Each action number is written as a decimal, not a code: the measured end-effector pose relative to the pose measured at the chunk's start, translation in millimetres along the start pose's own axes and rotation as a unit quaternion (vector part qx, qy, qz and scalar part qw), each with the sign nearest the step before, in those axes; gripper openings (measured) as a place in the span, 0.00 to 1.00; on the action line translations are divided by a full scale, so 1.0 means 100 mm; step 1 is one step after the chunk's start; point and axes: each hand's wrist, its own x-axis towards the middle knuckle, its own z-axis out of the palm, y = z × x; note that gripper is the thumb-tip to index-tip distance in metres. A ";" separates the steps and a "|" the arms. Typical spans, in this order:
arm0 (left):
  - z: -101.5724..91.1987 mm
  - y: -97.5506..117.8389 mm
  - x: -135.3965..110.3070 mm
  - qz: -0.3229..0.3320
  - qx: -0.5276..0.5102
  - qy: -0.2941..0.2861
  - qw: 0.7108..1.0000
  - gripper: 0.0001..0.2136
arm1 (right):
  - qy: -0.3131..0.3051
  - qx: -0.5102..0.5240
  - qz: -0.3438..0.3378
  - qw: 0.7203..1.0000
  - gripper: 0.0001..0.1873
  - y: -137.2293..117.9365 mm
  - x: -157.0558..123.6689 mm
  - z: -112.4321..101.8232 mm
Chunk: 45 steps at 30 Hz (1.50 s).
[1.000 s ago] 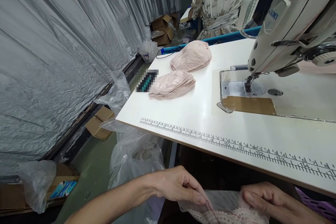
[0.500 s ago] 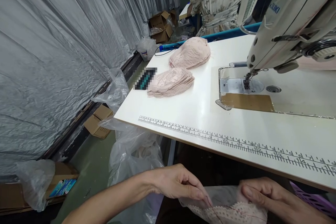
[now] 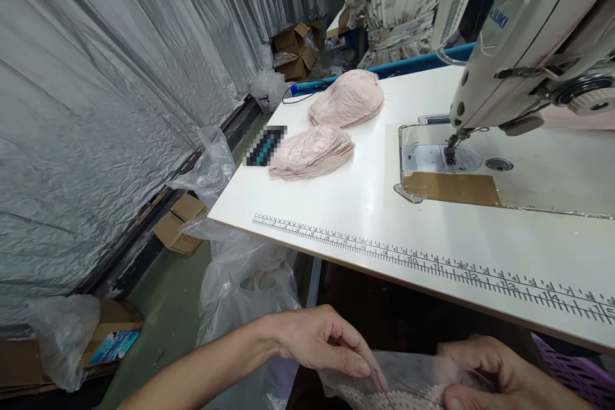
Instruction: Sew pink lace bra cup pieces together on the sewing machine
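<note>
Below the table's front edge, a piece of sheer pink lace fabric point(image 3: 401, 375) with a scalloped, dotted border stretches between my two hands. My left hand point(image 3: 331, 346) pinches its left part between thumb and fingers, near a thin red thread. On the other side, my right hand point(image 3: 494, 371) grips the fabric with the thumb pressed on top. The lower part of the fabric runs out of the picture. On the white table lie a stack of pink lace pieces point(image 3: 312, 152) and, behind it, a rounded pile of pink lace cups point(image 3: 348, 99).
A sewing machine point(image 3: 519, 45) stands at the right of the table point(image 3: 307, 205), which has a printed ruler along its front. Plastic bags point(image 3: 245, 288) and cardboard boxes point(image 3: 177, 224) lie on the floor at left. A person in a floral garment point(image 3: 401, 0) is beyond the table.
The fabric and my right hand have shifted slightly lower, and the right thumb now lies further down over the lace. My left hand keeps its pinch almost in place.
</note>
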 end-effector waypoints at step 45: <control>-0.01 -0.08 0.11 -0.046 -0.035 -0.028 0.998 0.26 | -0.036 0.051 -0.026 0.998 0.18 0.05 0.07 0.04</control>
